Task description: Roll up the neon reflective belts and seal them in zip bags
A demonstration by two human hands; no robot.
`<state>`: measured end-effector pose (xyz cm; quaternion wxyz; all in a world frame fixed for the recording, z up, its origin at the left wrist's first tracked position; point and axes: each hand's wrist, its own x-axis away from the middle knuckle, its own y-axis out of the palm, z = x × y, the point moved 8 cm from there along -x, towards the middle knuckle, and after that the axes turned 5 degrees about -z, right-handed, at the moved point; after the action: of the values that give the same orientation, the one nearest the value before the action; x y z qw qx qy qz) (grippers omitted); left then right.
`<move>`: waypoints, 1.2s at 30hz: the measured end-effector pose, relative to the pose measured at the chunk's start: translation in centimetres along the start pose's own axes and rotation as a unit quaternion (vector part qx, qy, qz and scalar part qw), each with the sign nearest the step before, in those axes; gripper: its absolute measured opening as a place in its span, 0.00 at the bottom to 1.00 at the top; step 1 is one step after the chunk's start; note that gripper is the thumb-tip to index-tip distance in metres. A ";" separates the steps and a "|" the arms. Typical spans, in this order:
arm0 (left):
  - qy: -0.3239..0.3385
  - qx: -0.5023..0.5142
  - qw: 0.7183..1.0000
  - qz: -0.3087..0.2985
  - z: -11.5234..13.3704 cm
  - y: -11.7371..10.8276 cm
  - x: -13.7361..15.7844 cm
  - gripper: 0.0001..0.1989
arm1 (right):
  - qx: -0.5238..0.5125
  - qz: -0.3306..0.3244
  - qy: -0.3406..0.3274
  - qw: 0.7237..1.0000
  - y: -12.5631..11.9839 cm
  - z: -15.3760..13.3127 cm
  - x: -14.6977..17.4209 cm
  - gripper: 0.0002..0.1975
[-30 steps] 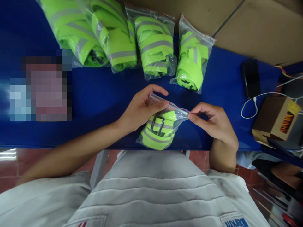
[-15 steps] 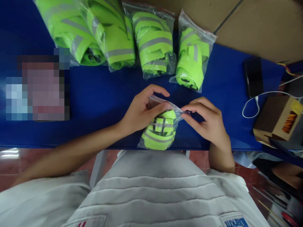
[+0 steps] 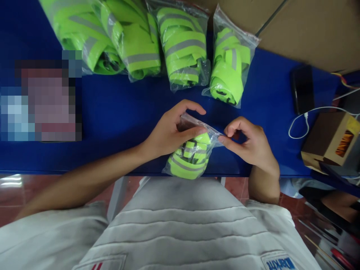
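A small clear zip-lock bag (image 3: 215, 135) holds a folded neon-yellow reflective vest (image 3: 188, 169) with grey stripes and black straps. It lies at the blue table's front edge. My left hand (image 3: 165, 129) grips the bag's upper left, thumb across the front and index finger arched above the opening. At the opening's right end is my right hand (image 3: 249, 142), its thumb on the bag's corner and its index finger curled back off the seal. Any fingers under that corner are hidden.
Several bagged neon vests (image 3: 184, 48) lie along the back of the blue table (image 3: 118, 112). Cardboard (image 3: 315, 33) stands behind them. To the right are a black phone (image 3: 302, 90), a white cable (image 3: 292, 127) and a small cardboard box (image 3: 326, 140). A blurred-out patch covers the left.
My right hand has shifted slightly right along the seal, and its index finger has lifted and curled away from the thumb. My left hand keeps its hold on the bag.
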<state>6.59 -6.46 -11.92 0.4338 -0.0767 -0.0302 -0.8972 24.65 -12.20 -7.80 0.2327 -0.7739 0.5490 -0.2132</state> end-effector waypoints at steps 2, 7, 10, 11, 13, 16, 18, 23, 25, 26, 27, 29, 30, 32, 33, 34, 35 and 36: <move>-0.001 -0.004 1.000 0.000 0.0 0.0 0.0 0.18 | -0.019 -0.019 0.008 1.000 0.1 0.3 0.0 0.09; -0.011 -0.003 1.000 -0.008 -0.4 0.1 0.2 0.19 | -0.003 -0.066 0.003 0.998 -0.1 0.2 -0.2 0.08; -0.011 0.013 1.000 -0.020 -0.4 0.2 0.1 0.21 | 0.032 -0.040 -0.013 0.999 -0.7 -0.1 -0.3 0.09; -0.010 0.019 0.999 -0.025 -0.4 0.3 0.1 0.22 | 0.041 -0.036 -0.013 0.998 -0.8 0.0 -0.3 0.11; -0.012 0.037 0.999 -0.035 -0.4 0.4 0.1 0.24 | 0.042 -0.046 -0.002 0.998 -0.6 0.2 -0.3 0.11; -0.017 0.063 0.997 -0.038 -0.4 0.5 0.1 0.26 | 0.003 -0.066 0.018 0.998 -0.2 0.6 -0.3 0.08; -0.021 0.066 0.997 -0.027 -0.5 0.4 0.2 0.26 | -0.014 -0.084 0.022 0.996 0.1 0.5 -0.3 0.10; -0.020 0.067 0.997 -0.014 -0.5 0.2 0.2 0.26 | -0.022 -0.094 0.018 0.995 0.0 0.0 -0.1 0.04; -0.026 0.067 0.997 -0.014 -0.6 0.1 0.2 0.26 | -0.029 -0.082 0.030 0.996 -0.3 0.3 0.0 0.05; -0.027 0.066 0.997 -0.011 -0.5 0.1 0.2 0.25 | -0.031 -0.075 0.038 0.996 -0.4 0.5 0.0 0.05; -0.026 0.065 0.998 -0.007 -0.5 0.0 0.2 0.24 | -0.033 -0.066 0.046 0.996 -0.4 0.6 0.0 0.05; -0.022 0.064 0.998 0.001 -0.3 -0.1 0.2 0.23 | -0.032 -0.054 0.054 0.997 -0.5 0.9 0.1 0.06; -0.022 0.063 0.998 0.004 -0.3 -0.1 0.2 0.22 | -0.028 -0.050 0.054 0.997 -0.4 0.9 0.1 0.06; -0.025 0.063 0.998 0.009 -0.3 -0.2 0.2 0.22 | -0.016 -0.042 0.049 0.998 -0.4 0.8 0.1 0.06; -0.027 0.062 0.998 0.010 -0.4 -0.2 0.2 0.22 | -0.011 -0.038 0.046 0.998 -0.3 0.7 0.1 0.06; -0.029 0.059 0.998 0.011 -0.4 -0.2 0.2 0.22 | -0.008 -0.034 0.044 0.998 -0.3 0.7 0.1 0.06; -0.028 0.056 0.998 0.012 -0.5 -0.3 0.1 0.22 | -0.007 -0.032 0.045 0.998 -0.2 0.6 0.1 0.06; -0.026 0.053 0.998 0.014 -0.5 -0.3 0.1 0.22 | -0.007 -0.031 0.047 0.998 -0.2 0.7 0.0 0.07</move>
<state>6.21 -6.41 -12.40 0.4492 -0.0777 -0.0878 -0.8857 25.22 -12.08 -8.22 0.1940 -0.7814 0.5366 -0.2525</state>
